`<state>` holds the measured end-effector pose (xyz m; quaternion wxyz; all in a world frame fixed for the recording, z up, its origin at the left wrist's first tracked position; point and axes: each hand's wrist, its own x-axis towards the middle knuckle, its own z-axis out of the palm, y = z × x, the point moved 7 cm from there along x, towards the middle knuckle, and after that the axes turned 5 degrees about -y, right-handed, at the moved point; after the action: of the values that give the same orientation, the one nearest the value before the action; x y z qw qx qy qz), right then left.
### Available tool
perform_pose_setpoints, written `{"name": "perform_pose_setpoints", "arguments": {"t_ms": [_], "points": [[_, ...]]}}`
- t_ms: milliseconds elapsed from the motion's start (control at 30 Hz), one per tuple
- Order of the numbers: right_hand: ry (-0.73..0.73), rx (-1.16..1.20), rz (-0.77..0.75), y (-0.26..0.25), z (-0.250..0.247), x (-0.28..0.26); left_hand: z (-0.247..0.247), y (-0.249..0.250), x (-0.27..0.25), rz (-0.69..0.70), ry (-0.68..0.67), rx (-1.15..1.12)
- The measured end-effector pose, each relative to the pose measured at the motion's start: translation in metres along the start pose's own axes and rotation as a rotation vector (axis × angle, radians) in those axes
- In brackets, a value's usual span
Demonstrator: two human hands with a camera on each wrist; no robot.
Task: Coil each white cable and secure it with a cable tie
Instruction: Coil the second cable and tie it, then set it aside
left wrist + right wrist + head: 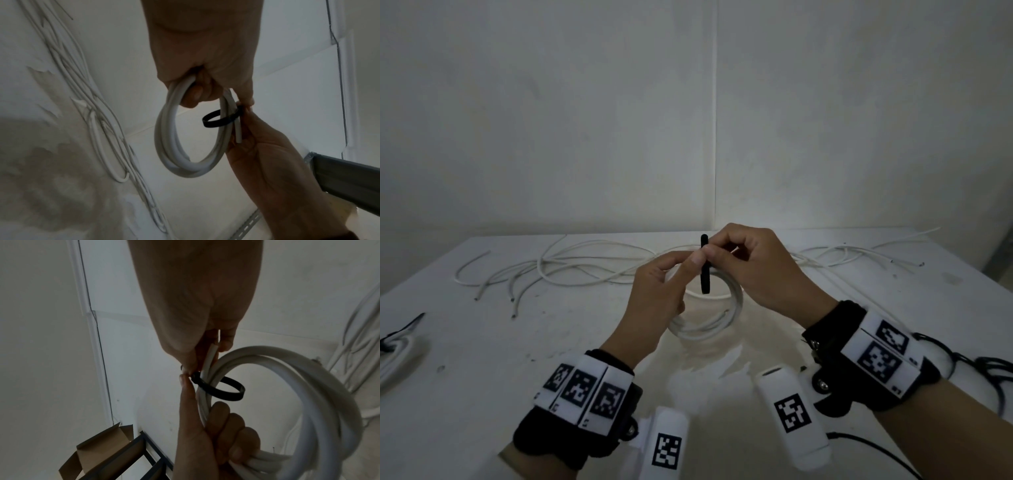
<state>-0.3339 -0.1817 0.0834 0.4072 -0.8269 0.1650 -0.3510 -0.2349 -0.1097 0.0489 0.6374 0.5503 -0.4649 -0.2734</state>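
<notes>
My left hand [654, 301] is curled round one side of the coiled white cable [732, 308], fingers through the ring, holding it up off the table [551, 342]. Left thumb reaches up to meet the right fingertips at the top of the coil.

My right hand [760, 270] pinches the black cable tie [704, 270] between thumb and forefinger, other fingers folded in. In the wrist views the tie makes a loose loop round the coil's strands [218, 118], not drawn tight. One cut cable end sticks out just beside the pinch [238, 136].

Whether the tie's tail is through its head I can't tell; my fingertips cover that spot.

Loose white cables [585, 267] lie tangled along the far side of the table, against the wall. At the left edge, another white coil with a black tie [393, 346], partly out of frame. Cardboard box [98, 449] shows low in the right wrist view.
</notes>
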Motion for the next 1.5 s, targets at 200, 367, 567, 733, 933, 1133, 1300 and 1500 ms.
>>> {"name": "perform_pose_setpoints", "arguments": {"t_ms": [200,367,567,733,933,1133,1300,1500], "points": [[0.076,-0.004,-0.027,-0.005,-0.009,-0.002,0.006,0.003,0.004,0.001,0.028,-0.035],[0.198,0.037,0.015,-0.007,-0.028,0.000,0.014,0.003,0.004,0.004,0.010,0.008],[0.240,0.242,0.080,-0.005,-0.039,0.006,0.020,0.004,0.002,0.001,0.000,0.027],[0.008,0.142,0.087,0.002,-0.017,0.003,0.021,-0.003,0.000,-0.026,0.042,-0.029],[0.165,-0.040,-0.023,-0.004,-0.024,-0.004,0.028,0.005,0.004,-0.013,0.004,-0.001],[0.295,-0.076,-0.038,-0.011,-0.028,-0.004,0.030,0.014,0.003,0.056,-0.016,0.020],[0.347,-0.023,-0.036,-0.014,-0.029,0.002,0.026,0.019,0.004,0.088,-0.004,0.049],[0.238,0.048,-0.037,-0.009,-0.024,0.005,0.018,0.020,0.005,0.097,0.019,0.063]]}}
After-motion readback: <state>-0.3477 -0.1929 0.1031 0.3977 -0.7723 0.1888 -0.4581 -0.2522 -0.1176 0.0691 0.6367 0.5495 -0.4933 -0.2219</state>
